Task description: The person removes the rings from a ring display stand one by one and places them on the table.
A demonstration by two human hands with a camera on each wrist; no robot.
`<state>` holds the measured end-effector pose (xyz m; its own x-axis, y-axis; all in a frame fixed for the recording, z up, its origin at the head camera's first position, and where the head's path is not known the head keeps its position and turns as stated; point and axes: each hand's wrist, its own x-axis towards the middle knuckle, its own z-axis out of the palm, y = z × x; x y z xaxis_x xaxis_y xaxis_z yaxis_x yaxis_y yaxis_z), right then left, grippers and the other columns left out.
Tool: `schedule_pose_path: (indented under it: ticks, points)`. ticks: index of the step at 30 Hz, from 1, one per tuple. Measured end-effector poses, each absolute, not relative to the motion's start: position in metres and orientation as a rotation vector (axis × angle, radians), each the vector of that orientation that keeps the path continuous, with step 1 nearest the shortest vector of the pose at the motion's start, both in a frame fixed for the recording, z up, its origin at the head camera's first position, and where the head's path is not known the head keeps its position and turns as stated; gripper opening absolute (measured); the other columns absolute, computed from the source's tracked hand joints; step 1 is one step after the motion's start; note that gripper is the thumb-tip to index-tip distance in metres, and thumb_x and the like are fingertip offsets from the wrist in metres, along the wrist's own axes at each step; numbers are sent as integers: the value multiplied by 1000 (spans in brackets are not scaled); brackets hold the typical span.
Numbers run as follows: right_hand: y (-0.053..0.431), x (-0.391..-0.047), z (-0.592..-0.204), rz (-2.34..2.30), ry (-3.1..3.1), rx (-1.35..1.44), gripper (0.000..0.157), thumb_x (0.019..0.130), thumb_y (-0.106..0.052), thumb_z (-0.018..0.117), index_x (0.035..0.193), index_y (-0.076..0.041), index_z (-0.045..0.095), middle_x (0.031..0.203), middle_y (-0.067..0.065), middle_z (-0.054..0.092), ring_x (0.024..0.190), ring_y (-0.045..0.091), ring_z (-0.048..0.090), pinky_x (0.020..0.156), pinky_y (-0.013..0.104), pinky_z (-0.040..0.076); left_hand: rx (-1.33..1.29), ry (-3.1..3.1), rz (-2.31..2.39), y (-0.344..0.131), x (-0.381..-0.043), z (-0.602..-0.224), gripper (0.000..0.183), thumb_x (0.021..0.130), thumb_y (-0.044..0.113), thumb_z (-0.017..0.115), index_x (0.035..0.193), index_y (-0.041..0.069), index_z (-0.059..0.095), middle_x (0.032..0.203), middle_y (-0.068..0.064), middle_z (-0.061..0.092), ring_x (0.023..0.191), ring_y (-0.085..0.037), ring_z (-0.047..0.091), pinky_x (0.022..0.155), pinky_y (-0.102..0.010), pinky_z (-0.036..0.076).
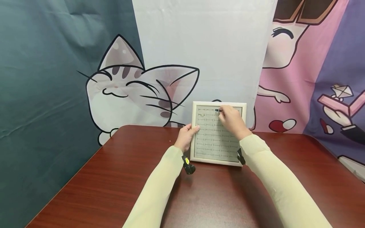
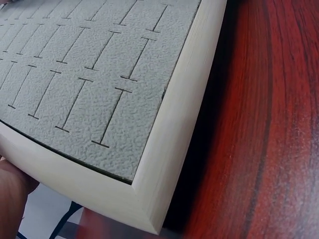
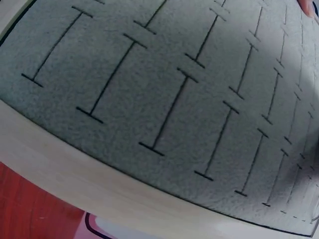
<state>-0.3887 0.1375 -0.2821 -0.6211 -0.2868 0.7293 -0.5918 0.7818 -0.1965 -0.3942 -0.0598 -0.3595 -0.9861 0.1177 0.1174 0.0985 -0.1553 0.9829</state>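
A ring display board (image 1: 218,133), grey slotted padding in a pale frame, stands tilted up on the table. My left hand (image 1: 186,136) grips its left edge, thumb on the front of the frame; part of that hand (image 2: 12,194) shows at the left wrist view's edge. Near the top of the board, my right hand (image 1: 232,119) pinches a small dark ring (image 1: 218,110) against a top-row slot. The fingers hide some of that ring. A small light-coloured ring (image 1: 201,114) sits in the second row, near the left. The right wrist view catches only a fingertip (image 3: 306,7).
The board rests on a reddish-brown wooden table (image 1: 128,177). Behind it hangs a cartoon-printed curtain (image 1: 228,47) with a cat on the left. A black wrist camera (image 1: 188,165) is strapped at the left cuff.
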Motion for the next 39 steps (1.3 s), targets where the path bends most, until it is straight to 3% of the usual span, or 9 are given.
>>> schedule_pose_path:
  ticks: [12, 22, 29, 39]
  points:
    - [144, -393, -282, 586, -2243, 681, 14, 83, -1, 52, 91, 5, 60, 74, 13, 57, 69, 24, 50, 63, 37, 48, 243, 2044, 2349, -60, -394, -356, 32, 89, 24, 62, 116, 7, 60, 97, -10, 68, 77, -14, 66, 73, -33, 56]
    - [155, -388, -278, 708, -2216, 628, 12, 79, 0, 54, 87, 4, 62, 77, 16, 66, 66, 25, 60, 61, 38, 51, 236, 2034, 2374, -61, -397, -360, 32, 89, 24, 64, 115, 6, 61, 95, -9, 68, 77, -15, 67, 73, -34, 56]
    - [178, -378, -289, 711, -2236, 607, 7, 76, 0, 55, 71, -5, 56, 62, 6, 56, 58, 16, 47, 52, 27, 39, 229, 1998, 2363, -62, -398, -360, 34, 90, 24, 62, 118, 5, 58, 93, -6, 68, 76, -13, 66, 74, -33, 56]
    - [208, -358, -311, 690, -2360, 655, 11, 74, 2, 59, 71, -8, 58, 60, -2, 55, 57, 9, 47, 50, 21, 39, 233, 1992, 2364, -60, -398, -359, 33, 90, 24, 62, 118, 6, 59, 96, -7, 68, 78, -13, 67, 75, -33, 56]
